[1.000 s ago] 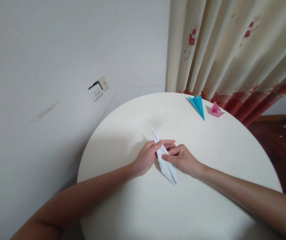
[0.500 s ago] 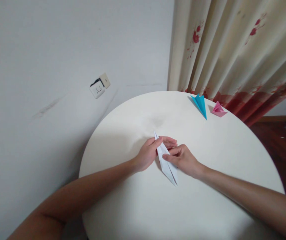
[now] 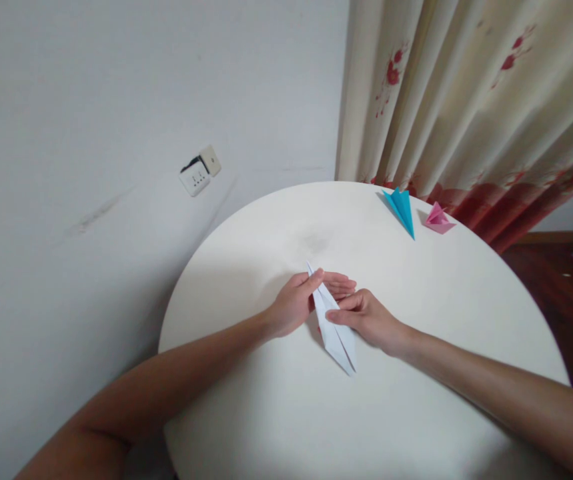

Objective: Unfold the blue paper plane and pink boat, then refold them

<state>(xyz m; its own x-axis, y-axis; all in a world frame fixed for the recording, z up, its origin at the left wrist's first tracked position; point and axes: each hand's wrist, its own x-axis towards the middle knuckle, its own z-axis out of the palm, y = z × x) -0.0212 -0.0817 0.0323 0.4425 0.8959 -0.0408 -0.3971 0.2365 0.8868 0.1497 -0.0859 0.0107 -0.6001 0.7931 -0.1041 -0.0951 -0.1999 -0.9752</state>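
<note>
Fingers of both hands meet on a white paper fold (image 3: pixel 335 328) near the middle of the round desk (image 3: pixel 276 413). The left hand (image 3: pixel 293 303) lies on the fold's upper half, its grip pressed together: thumb over the narrow top point, the other fingers flat beneath or beside the sheet, so the paper sits pinched between them. The right hand (image 3: pixel 371 319) comes in from the other side, forefinger laid across the fold's middle and pressing it to the desk; whether its thumb is under the paper I cannot tell.

The fold is a long thin kite shape, one tip toward the far edge of the desk, the other toward the near edge. It looks very light and thin, stiff only along its creases, and likely to slide on the smooth top if one hand lets go. It should crush or crease wrongly under a hard squeeze, so the flat layered middle seems the safest place to hold, with fingertips along the edges; the sharp tips look easiest to bend.

Well apart, near the far right edge of the desk, lie a blue fold (image 3: pixel 402 208) and just beside it a pink fold (image 3: pixel 437 220). Behind them hangs a curtain (image 3: pixel 466 100), and on the wall to the left sits a socket (image 3: pixel 195 177).
</note>
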